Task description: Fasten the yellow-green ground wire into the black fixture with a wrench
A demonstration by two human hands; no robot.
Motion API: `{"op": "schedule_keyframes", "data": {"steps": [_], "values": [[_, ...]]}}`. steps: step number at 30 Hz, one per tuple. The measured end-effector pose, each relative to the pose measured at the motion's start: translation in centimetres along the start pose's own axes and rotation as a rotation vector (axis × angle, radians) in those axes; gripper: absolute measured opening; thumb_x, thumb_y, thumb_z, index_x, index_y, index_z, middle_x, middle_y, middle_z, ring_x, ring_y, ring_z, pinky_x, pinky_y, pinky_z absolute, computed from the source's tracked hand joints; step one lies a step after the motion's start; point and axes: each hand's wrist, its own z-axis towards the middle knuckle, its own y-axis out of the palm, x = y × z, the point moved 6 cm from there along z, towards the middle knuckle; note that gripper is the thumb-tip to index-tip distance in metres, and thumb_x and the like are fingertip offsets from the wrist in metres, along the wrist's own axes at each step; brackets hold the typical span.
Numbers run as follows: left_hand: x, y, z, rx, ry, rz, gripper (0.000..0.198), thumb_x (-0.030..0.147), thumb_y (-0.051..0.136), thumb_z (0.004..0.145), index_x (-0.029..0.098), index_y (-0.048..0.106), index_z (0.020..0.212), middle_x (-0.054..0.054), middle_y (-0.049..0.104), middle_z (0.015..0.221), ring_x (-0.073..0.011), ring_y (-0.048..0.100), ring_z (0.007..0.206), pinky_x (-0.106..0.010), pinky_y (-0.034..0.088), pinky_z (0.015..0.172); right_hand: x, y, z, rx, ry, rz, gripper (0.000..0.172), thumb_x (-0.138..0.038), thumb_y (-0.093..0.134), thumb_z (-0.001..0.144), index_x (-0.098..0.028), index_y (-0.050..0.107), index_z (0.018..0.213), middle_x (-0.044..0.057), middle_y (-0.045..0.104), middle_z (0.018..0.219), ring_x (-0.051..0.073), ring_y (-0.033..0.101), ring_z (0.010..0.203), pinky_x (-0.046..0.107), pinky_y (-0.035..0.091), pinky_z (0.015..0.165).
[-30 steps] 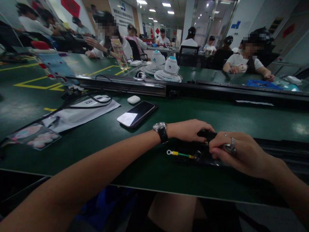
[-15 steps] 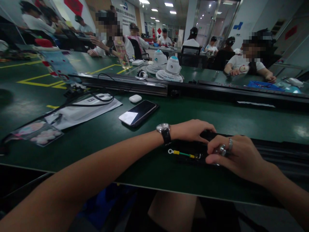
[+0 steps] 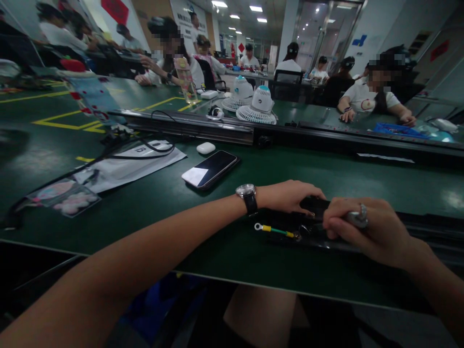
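A long black bar [image 3: 424, 224] lies along the table's near side. My left hand [image 3: 290, 195], with a watch on the wrist, grips its left end, fingers over the far edge and thumb on the near side. A short green wire [image 3: 277, 231] with yellow sleeves and a ring terminal sticks out leftward from the bar's end. Just right of it, my right hand [image 3: 373, 229] is closed above the bar, a ring on one finger. Something silvery and metallic [image 3: 357, 220] shows inside its curled fingers; what it is stays mostly hidden.
A phone [image 3: 210, 169] and a white earbud case [image 3: 205, 148] lie beyond my left forearm. Papers [image 3: 126, 169] and black cables are on the left. A black rail [image 3: 337, 133] crosses behind, with two white fans [image 3: 259, 104] past it. Several people sit opposite.
My right hand has shifted right along the bar and turned, uncovering more of the bar near the wire. My left hand stays on the bar's end. The view has shifted slightly.
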Motion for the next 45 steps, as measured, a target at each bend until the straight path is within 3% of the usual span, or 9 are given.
{"op": "schedule_keyframes", "data": {"steps": [3, 9, 14, 18, 22, 25, 28, 41, 45], "values": [[0.0, 0.0, 0.0, -0.002, -0.002, -0.007, 0.040, 0.023, 0.069, 0.089, 0.023, 0.058, 0.128, -0.005, 0.065, 0.123, -0.0196, 0.061, 0.113, -0.031, 0.045, 0.096, 0.7, -0.5, -0.2, 0.081, 0.134, 0.080, 0.013, -0.026, 0.055, 0.103, -0.023, 0.061, 0.092, -0.006, 0.068, 0.066, 0.010, 0.062, 0.054, 0.022, 0.044, 0.055], [-0.2, 0.3, 0.1, 0.012, -0.036, 0.016, 0.033, 0.024, 0.070, 0.089, 0.019, 0.061, 0.121, -0.005, 0.066, 0.117, -0.0182, 0.063, 0.105, -0.028, 0.046, 0.087, 2.3, -0.5, -0.3, 0.281, 0.332, 0.414, 0.021, -0.032, 0.048, 0.107, -0.023, 0.063, 0.096, -0.002, 0.070, 0.069, 0.015, 0.066, 0.061, 0.025, 0.051, 0.062], [-0.3, 0.2, -0.1, 0.013, -0.037, 0.028, 0.045, 0.017, 0.071, 0.087, 0.023, 0.058, 0.130, -0.004, 0.066, 0.121, -0.0183, 0.063, 0.106, -0.028, 0.046, 0.089, 3.9, 0.1, -0.1, 0.380, 0.430, 0.844, 0.020, -0.037, 0.050, 0.105, -0.021, 0.060, 0.097, 0.000, 0.067, 0.064, 0.018, 0.063, 0.055, 0.028, 0.052, 0.054], [-0.2, 0.1, -0.2, -0.010, 0.003, 0.024, 0.041, 0.020, 0.068, 0.090, 0.021, 0.059, 0.130, -0.005, 0.066, 0.120, -0.0193, 0.063, 0.107, -0.029, 0.047, 0.090, 4.3, 0.1, 0.1, 0.406, 0.470, 0.963, 0.024, -0.039, 0.048, 0.105, -0.022, 0.058, 0.091, -0.001, 0.063, 0.061, 0.017, 0.060, 0.052, 0.026, 0.049, 0.049], [-0.4, 0.2, 0.0, 0.025, -0.006, 0.025, 0.043, 0.026, 0.071, 0.089, 0.021, 0.059, 0.129, -0.006, 0.067, 0.120, -0.0194, 0.064, 0.108, -0.029, 0.047, 0.090, 3.5, -0.9, -0.4, 0.400, 0.431, 0.590, 0.023, -0.037, 0.051, 0.105, -0.022, 0.059, 0.089, -0.002, 0.065, 0.059, 0.016, 0.062, 0.053, 0.026, 0.049, 0.054], [-0.3, 0.5, 0.2, 0.047, -0.021, 0.065, 0.038, 0.029, 0.074, 0.088, 0.021, 0.061, 0.122, -0.006, 0.068, 0.116, -0.0193, 0.064, 0.106, -0.028, 0.047, 0.089, 2.0, -0.8, -0.7, 0.260, 0.327, 0.205, 0.017, -0.032, 0.058, 0.102, -0.022, 0.062, 0.088, -0.004, 0.070, 0.063, 0.014, 0.066, 0.057, 0.024, 0.048, 0.059], [-0.2, 0.6, 0.3, 0.050, -0.016, 0.091, 0.034, 0.026, 0.073, 0.088, 0.021, 0.061, 0.120, -0.005, 0.067, 0.117, -0.0193, 0.063, 0.108, -0.029, 0.047, 0.089, 0.9, -0.1, -0.5, 0.128, 0.196, 0.033, 0.015, -0.030, 0.056, 0.102, -0.023, 0.059, 0.089, -0.007, 0.068, 0.063, 0.011, 0.064, 0.053, 0.022, 0.044, 0.056], [0.4, 1.0, 0.1, -0.014, 0.000, 0.019, 0.051, 0.030, 0.066, 0.092, 0.022, 0.045, 0.138, -0.007, 0.062, 0.129, -0.0216, 0.062, 0.116, -0.033, 0.047, 0.093, 1.0, 1.7, -0.6, -0.010, 0.114, -0.140, 0.022, -0.038, 0.050, 0.103, -0.024, 0.060, 0.088, -0.006, 0.063, 0.061, 0.013, 0.061, 0.047, 0.026, 0.039, 0.048], [0.5, 1.1, 0.1, -0.009, -0.004, 0.079, 0.034, 0.025, 0.065, 0.092, 0.026, 0.054, 0.125, -0.003, 0.064, 0.121, -0.0200, 0.063, 0.110, -0.032, 0.048, 0.088, 2.0, 2.2, -1.0, -0.057, 0.135, -0.102, 0.024, -0.044, 0.053, 0.102, -0.026, 0.065, 0.091, -0.005, 0.068, 0.066, 0.014, 0.065, 0.051, 0.026, 0.043, 0.051]]}}
